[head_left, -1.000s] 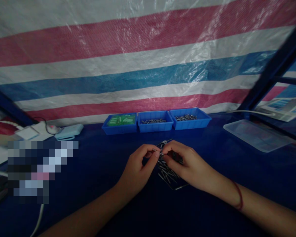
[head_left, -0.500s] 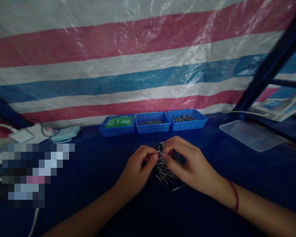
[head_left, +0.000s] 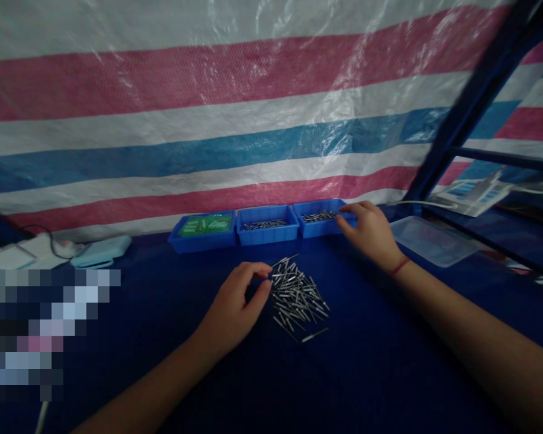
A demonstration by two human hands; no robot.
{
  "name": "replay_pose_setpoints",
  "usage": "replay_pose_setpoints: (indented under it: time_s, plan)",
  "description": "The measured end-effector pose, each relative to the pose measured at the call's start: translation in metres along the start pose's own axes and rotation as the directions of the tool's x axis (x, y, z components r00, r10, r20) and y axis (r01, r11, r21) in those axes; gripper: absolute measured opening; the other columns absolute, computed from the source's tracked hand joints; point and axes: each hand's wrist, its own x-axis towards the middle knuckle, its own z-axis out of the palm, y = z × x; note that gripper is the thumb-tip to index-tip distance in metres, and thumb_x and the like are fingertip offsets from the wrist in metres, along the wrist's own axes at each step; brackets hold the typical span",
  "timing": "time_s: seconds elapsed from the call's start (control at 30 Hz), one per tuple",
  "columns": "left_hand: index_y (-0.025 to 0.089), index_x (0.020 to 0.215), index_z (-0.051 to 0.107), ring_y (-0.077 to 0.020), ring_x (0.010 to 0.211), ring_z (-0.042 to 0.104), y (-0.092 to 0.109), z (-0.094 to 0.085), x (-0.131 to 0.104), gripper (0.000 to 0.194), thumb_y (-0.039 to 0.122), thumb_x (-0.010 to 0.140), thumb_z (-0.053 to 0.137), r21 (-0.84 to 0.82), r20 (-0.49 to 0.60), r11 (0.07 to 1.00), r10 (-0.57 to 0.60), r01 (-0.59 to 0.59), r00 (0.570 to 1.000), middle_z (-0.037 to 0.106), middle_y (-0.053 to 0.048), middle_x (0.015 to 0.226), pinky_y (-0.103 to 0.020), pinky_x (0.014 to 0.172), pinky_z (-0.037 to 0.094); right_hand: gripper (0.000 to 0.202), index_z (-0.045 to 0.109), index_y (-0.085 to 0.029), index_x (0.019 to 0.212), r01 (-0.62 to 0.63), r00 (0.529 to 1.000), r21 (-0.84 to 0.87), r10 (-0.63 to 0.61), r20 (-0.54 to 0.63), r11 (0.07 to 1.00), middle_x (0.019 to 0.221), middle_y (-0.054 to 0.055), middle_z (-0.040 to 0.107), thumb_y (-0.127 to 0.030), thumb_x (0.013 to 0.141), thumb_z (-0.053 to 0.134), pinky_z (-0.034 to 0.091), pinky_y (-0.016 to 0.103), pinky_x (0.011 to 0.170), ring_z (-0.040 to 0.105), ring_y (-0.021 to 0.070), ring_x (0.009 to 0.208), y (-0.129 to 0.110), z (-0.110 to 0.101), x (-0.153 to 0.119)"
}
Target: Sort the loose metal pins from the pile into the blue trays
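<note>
A loose pile of blind rivets (head_left: 301,295), shiny metal bodies with long thin stems, lies on the dark blue table. At its left edge is my left hand (head_left: 238,301), thumb and forefinger curled close together; a single blind rivet (head_left: 286,260) sticks out from its fingertips over the pile. My right hand (head_left: 368,232) reaches to the right blue bin (head_left: 326,227), its thumb and forefinger apart at the bin's right end. Similar metal pieces lie inside that bin. No piece shows between the right fingers, though the far ones are partly hidden.
The middle blue bin (head_left: 269,235) holds more metal pieces; the left blue bin (head_left: 203,241) holds a green packet. A clear plastic lid (head_left: 434,241) lies to the right. A light blue case (head_left: 102,250) and white adapters stand left. A striped sheet (head_left: 253,138) hangs behind.
My hands were together over the pile, fingers pinching small metal parts. The right hand has moved away to the right bin; the left stays by the pile. The view has turned slightly right.
</note>
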Motion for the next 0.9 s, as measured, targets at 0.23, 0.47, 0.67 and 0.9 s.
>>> replay_pose_setpoints:
  time_s: [0.23,0.47,0.67,0.9]
  plan:
    - [0.023,0.094,0.063,-0.0215,0.096,0.053,-0.013,-0.011,0.008,0.016,0.020,0.084,0.052,0.235,0.113,0.953,0.166,-0.188,0.980,0.056,-0.005,0.101,-0.042,0.087,0.042,0.021,0.066,-0.015,0.090,0.110,0.991,0.163,-0.120,0.057,0.980,0.090,0.010,0.064,-0.025,0.079,0.051,0.047,0.037,0.072,0.059,0.0212,0.074,-0.034,-0.013,-0.016]
    - [0.022,0.088,0.062,-0.0223,0.097,0.052,-0.023,-0.009,0.009,0.011,0.026,0.086,0.052,0.337,0.203,0.912,0.172,-0.234,0.964,0.056,-0.005,0.104,-0.042,0.086,0.041,0.018,0.064,-0.016,0.089,0.222,0.942,0.319,-0.287,0.174,0.922,0.090,0.008,0.064,-0.022,0.083,0.049,0.044,0.039,0.082,0.058,0.0226,0.087,-0.066,-0.027,-0.030]
    - [0.019,0.087,0.057,-0.0220,0.096,0.052,-0.018,-0.008,0.008,0.013,0.024,0.090,0.046,0.371,0.236,0.895,0.168,-0.249,0.957,0.057,-0.005,0.101,-0.041,0.084,0.042,0.018,0.065,-0.018,0.089,0.296,0.810,0.434,-0.464,0.359,0.851,0.089,0.006,0.062,-0.024,0.085,0.048,0.042,0.036,0.080,0.055,0.0197,0.086,-0.088,-0.026,-0.051]
    - [0.020,0.093,0.056,-0.0230,0.098,0.052,-0.016,-0.010,0.005,0.010,0.024,0.086,0.051,0.364,0.241,0.893,0.185,-0.265,0.953,0.054,-0.006,0.105,-0.042,0.086,0.041,0.017,0.065,-0.020,0.091,0.296,0.730,0.535,-0.548,0.408,0.792,0.084,0.004,0.060,-0.023,0.084,0.050,0.040,0.034,0.075,0.053,0.0184,0.084,-0.100,-0.022,-0.064]
